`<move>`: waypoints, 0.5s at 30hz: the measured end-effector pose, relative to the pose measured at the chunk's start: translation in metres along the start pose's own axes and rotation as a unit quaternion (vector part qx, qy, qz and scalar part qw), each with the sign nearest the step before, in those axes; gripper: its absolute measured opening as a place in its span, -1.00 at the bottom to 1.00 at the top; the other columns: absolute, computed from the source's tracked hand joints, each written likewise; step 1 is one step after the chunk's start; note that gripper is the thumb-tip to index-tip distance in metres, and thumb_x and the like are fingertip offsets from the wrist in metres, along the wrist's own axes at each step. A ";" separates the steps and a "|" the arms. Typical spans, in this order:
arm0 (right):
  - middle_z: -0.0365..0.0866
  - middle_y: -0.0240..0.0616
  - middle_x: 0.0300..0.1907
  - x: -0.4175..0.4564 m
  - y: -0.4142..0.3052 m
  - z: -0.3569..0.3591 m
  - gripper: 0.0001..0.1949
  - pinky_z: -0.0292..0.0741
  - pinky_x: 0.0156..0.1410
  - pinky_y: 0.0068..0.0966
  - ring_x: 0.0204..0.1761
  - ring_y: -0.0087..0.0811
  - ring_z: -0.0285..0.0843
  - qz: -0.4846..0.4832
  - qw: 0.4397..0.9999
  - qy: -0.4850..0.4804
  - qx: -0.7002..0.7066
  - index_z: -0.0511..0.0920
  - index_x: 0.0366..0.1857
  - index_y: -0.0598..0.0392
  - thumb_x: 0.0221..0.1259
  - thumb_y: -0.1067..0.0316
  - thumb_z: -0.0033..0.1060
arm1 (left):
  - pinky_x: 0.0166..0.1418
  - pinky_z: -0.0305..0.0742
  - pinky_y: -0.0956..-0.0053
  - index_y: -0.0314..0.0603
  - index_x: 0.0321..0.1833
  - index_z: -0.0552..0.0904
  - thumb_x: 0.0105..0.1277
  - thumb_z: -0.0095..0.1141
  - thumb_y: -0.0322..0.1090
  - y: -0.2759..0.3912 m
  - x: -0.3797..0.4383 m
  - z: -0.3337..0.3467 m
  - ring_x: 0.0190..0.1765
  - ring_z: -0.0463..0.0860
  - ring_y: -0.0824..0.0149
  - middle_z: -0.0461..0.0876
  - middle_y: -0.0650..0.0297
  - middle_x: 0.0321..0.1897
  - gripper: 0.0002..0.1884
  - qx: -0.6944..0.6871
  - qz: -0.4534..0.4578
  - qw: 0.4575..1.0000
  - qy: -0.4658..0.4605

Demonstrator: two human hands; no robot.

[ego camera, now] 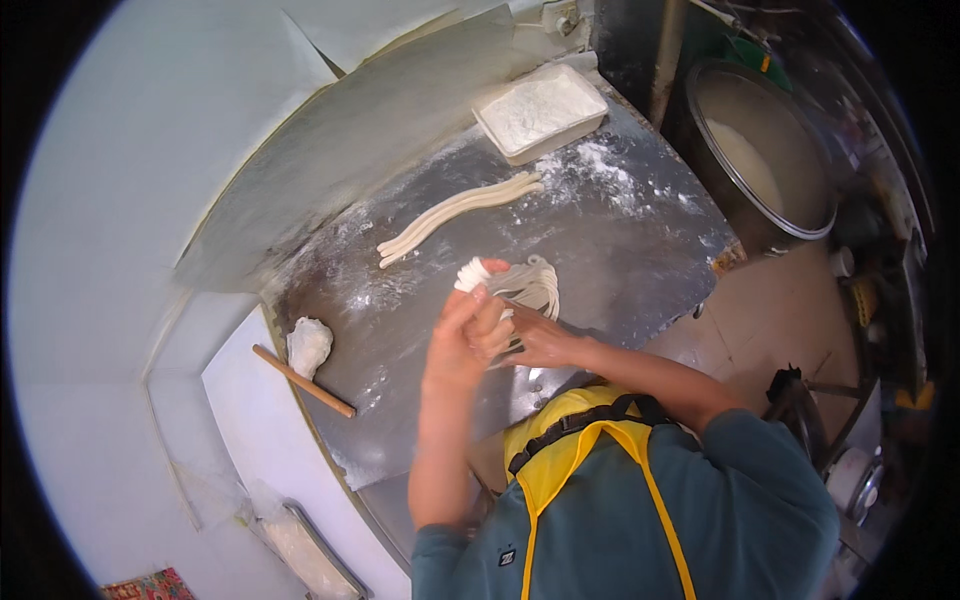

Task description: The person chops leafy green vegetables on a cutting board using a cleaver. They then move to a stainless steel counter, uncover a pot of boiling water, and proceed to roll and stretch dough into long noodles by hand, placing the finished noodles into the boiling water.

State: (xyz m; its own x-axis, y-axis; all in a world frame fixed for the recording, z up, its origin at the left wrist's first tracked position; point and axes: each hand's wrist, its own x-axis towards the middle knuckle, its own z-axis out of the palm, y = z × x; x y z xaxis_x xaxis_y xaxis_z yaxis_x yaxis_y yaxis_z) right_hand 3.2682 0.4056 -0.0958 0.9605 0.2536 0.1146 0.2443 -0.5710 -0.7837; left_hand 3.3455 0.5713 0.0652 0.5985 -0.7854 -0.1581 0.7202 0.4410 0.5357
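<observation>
My left hand is curled into a fist above the floured metal worktop. Pale dough strands are wound in several turns around an upright digit of it. From these, a loop of noodle strands spreads out beyond my right hand. That hand is close beside the left one and grips part of the strands; its fingertips are partly hidden behind the left hand. Several thick dough ropes lie side by side on the worktop, farther off than both hands.
A white tub of flour stands at the back. A dough lump and a wooden rolling pin lie at the left edge, beside a white ledge. At right is a large metal pot with pale contents.
</observation>
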 end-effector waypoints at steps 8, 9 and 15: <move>0.70 -0.08 0.40 0.003 0.083 -0.109 -0.41 0.61 0.51 -0.12 0.45 -0.05 0.64 -0.073 0.946 -0.164 -0.269 0.65 0.41 -0.01 0.28 0.12 0.52 | -0.58 -0.13 0.59 -0.19 0.30 0.58 0.79 -0.02 -0.08 0.202 -0.148 0.005 -0.64 0.03 0.62 0.05 0.58 -0.70 -0.66 -0.052 0.324 0.941 -0.088; 0.82 -0.13 0.26 -0.008 0.103 -0.134 -0.51 0.69 0.41 -0.10 0.32 -0.06 0.76 -0.061 0.924 -0.194 -0.323 0.74 0.29 0.02 0.27 0.17 0.52 | -0.60 -0.02 0.51 -0.13 0.07 0.63 0.75 0.08 -0.02 0.198 -0.160 -0.035 -0.65 0.11 0.57 0.13 0.56 -0.70 -0.69 -0.031 0.337 0.931 0.138; 0.82 -0.29 -0.12 -0.057 0.170 -0.191 -0.58 0.79 0.04 -0.31 -0.12 -0.32 0.80 0.179 0.864 0.058 0.468 0.73 0.27 0.05 0.48 0.07 0.39 | -0.08 0.72 0.05 -0.10 0.19 0.84 0.35 0.47 0.16 -0.061 -0.167 -0.229 -0.23 0.86 -0.09 0.85 -0.04 -0.32 -0.46 0.850 -0.177 0.447 0.213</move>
State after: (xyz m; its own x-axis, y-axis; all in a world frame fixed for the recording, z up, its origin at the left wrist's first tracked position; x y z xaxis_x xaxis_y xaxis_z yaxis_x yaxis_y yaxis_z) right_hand 3.2805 0.1446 -0.1191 0.9724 0.0817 -0.2185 -0.2331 0.2975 -0.9258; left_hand 3.2819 0.7753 -0.1316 0.8264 -0.3605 -0.4325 -0.2951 -0.9315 0.2125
